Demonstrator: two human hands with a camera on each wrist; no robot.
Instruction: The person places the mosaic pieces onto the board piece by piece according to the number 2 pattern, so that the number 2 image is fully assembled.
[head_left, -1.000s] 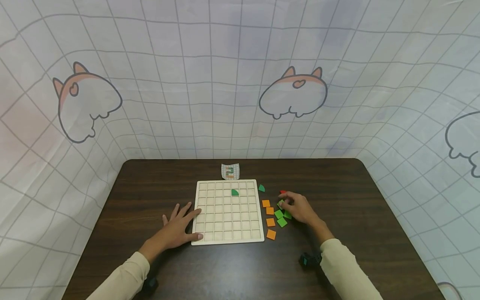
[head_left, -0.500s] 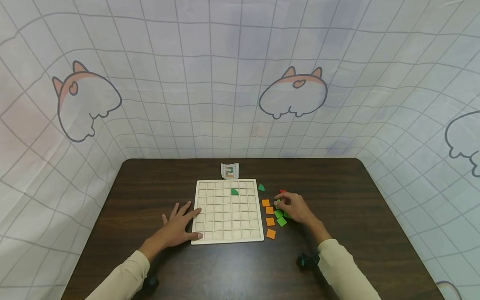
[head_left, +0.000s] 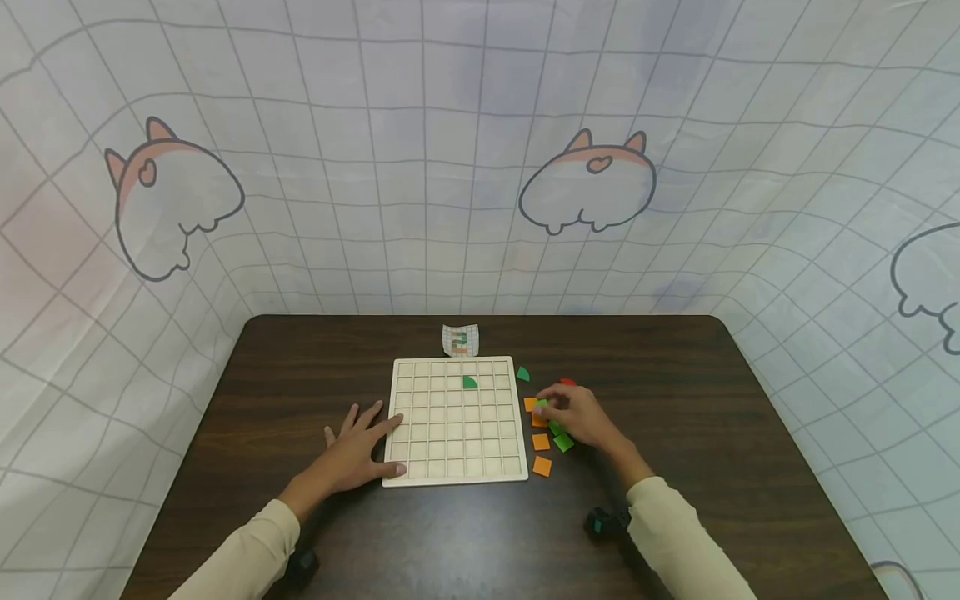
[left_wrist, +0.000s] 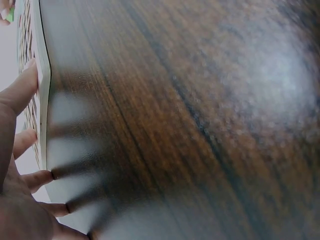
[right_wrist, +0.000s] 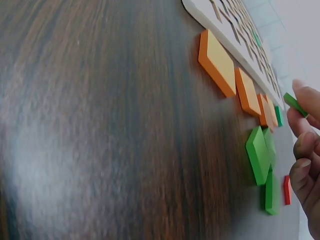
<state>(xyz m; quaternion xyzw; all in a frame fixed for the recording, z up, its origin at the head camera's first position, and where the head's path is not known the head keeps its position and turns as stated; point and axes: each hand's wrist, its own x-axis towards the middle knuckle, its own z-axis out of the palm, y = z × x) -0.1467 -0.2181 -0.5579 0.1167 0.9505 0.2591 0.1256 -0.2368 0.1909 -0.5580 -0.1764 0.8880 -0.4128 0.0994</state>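
A pale gridded board lies mid-table with one dark green quarter-round piece in a cell near its top. My left hand rests with fingers spread at the board's left edge, thumb and index finger touching its rim. Between thumb and index finger my right hand pinches a light green square tile, lifted off the table beside the board's right edge. Below and around that hand lie orange square tiles and more light green tiles. In the right wrist view the other fingers are curled.
Behind the board lies a small printed pattern card. A second dark green quarter-round sits right of the board, and a red piece is partly hidden behind the right hand. The dark wooden table meets a white gridded curtain.
My right hand has moved left toward the board, carrying the light green tile up from the green group to above the orange tiles. The left hand stays in place.
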